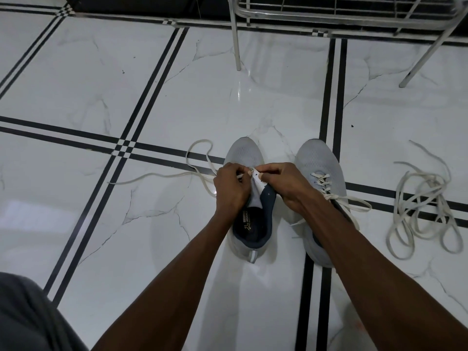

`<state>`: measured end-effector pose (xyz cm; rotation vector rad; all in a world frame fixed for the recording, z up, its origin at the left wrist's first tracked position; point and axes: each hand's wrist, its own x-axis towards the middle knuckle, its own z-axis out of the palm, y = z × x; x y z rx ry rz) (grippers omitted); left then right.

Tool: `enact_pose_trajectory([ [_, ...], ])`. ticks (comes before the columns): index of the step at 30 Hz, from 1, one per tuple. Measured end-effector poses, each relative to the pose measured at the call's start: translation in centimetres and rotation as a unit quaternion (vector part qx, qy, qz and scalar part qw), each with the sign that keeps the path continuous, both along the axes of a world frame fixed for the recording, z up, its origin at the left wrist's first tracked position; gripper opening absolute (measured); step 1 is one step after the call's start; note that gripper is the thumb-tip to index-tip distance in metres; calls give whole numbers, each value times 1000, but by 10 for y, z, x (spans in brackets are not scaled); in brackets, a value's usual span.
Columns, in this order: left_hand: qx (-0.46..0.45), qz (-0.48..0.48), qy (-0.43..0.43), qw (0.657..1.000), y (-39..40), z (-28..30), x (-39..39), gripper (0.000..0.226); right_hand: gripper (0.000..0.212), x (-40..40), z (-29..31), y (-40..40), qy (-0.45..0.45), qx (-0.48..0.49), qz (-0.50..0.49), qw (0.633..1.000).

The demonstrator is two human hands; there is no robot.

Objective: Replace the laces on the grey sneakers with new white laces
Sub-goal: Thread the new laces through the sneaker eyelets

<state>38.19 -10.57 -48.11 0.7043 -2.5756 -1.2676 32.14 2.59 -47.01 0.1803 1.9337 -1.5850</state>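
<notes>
- We count two grey sneakers standing side by side on the white marble-patterned floor (177, 84), toes pointing away from us.
- The left sneaker (247, 153) has no lace through its upper eyelets that we can see; its dark blue lining and printed insole are open to view.
- The right sneaker (320, 168) is laced with a white lace, tied off with ends trailing to its right; our right forearm hides its heel and collar.
- We count two loose laces: one lace (200, 171) trails left from the left sneaker across the black tile lines, and a tangled bundle of lace (425, 206) lies well apart to the right of the right sneaker. Whether that bundle is one lace or more we cannot tell.
- Both hands meet over the throat of the left sneaker. The left hand (231, 188) is curled, its grip pinching the end of the trailing lace.
- The right hand (283, 182) pinches the white eyelet edge of the left sneaker between thumb and fingers.
- The eyelet and the lace tip are mostly covered by fingers and hard to make out.
- A metal rack (342, 11) stands at the top, cut off by the frame edge; two of its legs reach the floor.
- A grey cloth-covered knee (27, 317) is cut off at the lower left.
</notes>
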Motion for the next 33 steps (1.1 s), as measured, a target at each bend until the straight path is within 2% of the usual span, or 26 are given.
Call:
enact_pose_trajectory([
  [3, -16, 4, -12, 1000, 3, 0, 0, 11, 24, 2, 0, -1, 11, 4, 5, 1000],
  [7, 50, 16, 0, 999, 2, 5, 2, 9, 14, -1, 5, -1, -13, -11, 0, 1000],
  [10, 59, 5, 15, 998, -1, 7, 3, 9, 19, -5, 8, 1, -55, -51, -17, 997],
  [12, 58, -1, 14, 998, -3, 8, 4, 4, 17, -6, 7, -2, -45, -42, -19, 998],
  [13, 50, 2, 14, 999, -4, 9, 5, 2, 14, -7, 7, -4, -32, -27, -9, 999],
  [16, -21, 52, 44, 997, -9, 15, 11, 20, 9, -9, 8, -14, 27, 31, 22, 999],
  [18, -73, 50, 63, 994, -7, 29, 12, 18, 12, -8, 10, -19, 55, 53, 31, 997],
  [20, -62, 0, 37, 997, 0, 38, 12, 32, 16, -7, 13, -19, 63, 72, 44, 994],
  [22, -35, -24, -23, 999, 4, 42, 14, 41, 16, -7, 15, -16, 36, 52, 37, 997],
  [25, 8, -24, -76, 997, -1, 37, 13, 33, 13, -2, 23, -12, -11, -3, 19, 1000],
  [28, 44, 3, -79, 996, 3, 35, 15, 26, 14, -6, 26, -1, -18, -7, 4, 1000],
  [29, 60, 18, -74, 995, 5, 35, 16, 26, 15, -12, 27, 9, -9, 13, -18, 1000],
  [31, 88, 30, -64, 994, 6, 31, 18, 26, 22, -30, 29, 38, 70, 145, -59, 985],
  [33, 107, 23, -53, 993, 5, 26, 19, 28, 24, -45, 32, 67, 182, 289, -54, 938],
])
